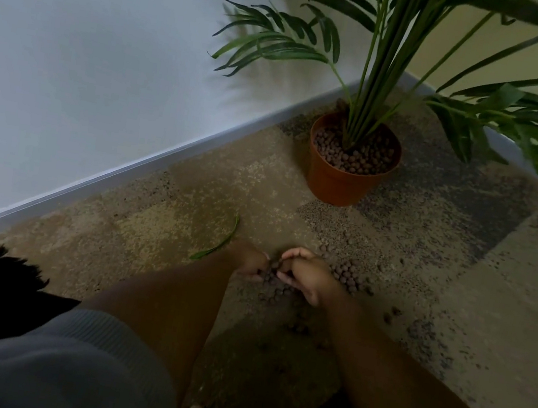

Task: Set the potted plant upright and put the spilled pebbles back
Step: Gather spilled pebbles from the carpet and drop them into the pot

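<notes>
Our left hand (pixel 249 263) and right hand (pixel 305 276) cup together, gathering spilled clay pebbles (pixel 349 277) on the carpet (pixel 190 213); the terracotta pot (pixel 342 186) stands upright beyond. Loosely cupped pebbles could slip out mid-carry.

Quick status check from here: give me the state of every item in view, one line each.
Pot: upright on the carpet, partly filled with pebbles.
Plant: standing upright in the pot.
Spilled pebbles: still heaped on the carpet by the hands.
Loose leaf: lying flat on the carpet, detached.
Left hand: curled, gathering pebbles.
Right hand: curled over the pebble heap.
</notes>
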`<act>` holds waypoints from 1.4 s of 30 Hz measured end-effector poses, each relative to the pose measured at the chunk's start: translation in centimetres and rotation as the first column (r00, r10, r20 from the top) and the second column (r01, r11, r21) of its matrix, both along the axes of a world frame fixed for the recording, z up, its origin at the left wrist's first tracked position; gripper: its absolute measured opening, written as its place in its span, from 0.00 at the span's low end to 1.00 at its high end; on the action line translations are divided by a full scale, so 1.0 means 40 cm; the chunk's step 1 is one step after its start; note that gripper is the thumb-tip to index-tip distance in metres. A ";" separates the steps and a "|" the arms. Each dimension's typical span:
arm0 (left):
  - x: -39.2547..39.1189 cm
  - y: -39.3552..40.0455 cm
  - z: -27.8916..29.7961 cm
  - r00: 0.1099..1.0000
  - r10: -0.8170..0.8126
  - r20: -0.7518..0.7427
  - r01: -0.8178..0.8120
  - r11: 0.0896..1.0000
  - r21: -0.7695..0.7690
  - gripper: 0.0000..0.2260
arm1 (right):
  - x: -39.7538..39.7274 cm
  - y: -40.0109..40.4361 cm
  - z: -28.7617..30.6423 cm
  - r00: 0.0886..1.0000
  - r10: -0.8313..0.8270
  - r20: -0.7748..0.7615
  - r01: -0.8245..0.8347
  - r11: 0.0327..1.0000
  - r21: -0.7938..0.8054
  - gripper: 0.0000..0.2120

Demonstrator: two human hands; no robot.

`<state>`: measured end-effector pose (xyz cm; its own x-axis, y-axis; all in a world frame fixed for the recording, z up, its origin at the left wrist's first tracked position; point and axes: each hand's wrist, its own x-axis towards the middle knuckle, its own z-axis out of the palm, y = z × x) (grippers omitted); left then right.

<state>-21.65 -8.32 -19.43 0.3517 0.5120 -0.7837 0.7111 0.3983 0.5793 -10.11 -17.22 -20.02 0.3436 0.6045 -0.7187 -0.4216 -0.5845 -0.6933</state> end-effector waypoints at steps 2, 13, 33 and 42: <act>0.003 -0.007 0.008 0.993 0.113 0.019 -0.111 0.989 -0.102 0.07 | 0.005 -0.006 -0.001 0.998 -0.035 -0.050 0.035 0.999 0.006 0.11; 0.023 -0.013 0.063 0.859 0.484 0.167 -0.388 0.828 -0.405 0.12 | 0.025 -0.013 0.037 0.934 -0.220 -0.282 0.238 0.971 0.034 0.07; 0.348 0.102 0.351 0.494 0.644 0.584 -0.337 0.761 -0.554 0.21 | 0.263 0.132 0.381 0.702 -0.521 -0.486 0.706 0.600 0.376 0.19; 0.356 0.095 0.345 0.462 0.620 0.635 -0.285 0.781 -0.556 0.20 | 0.310 0.129 0.386 0.690 -0.504 -0.519 0.712 0.603 0.361 0.23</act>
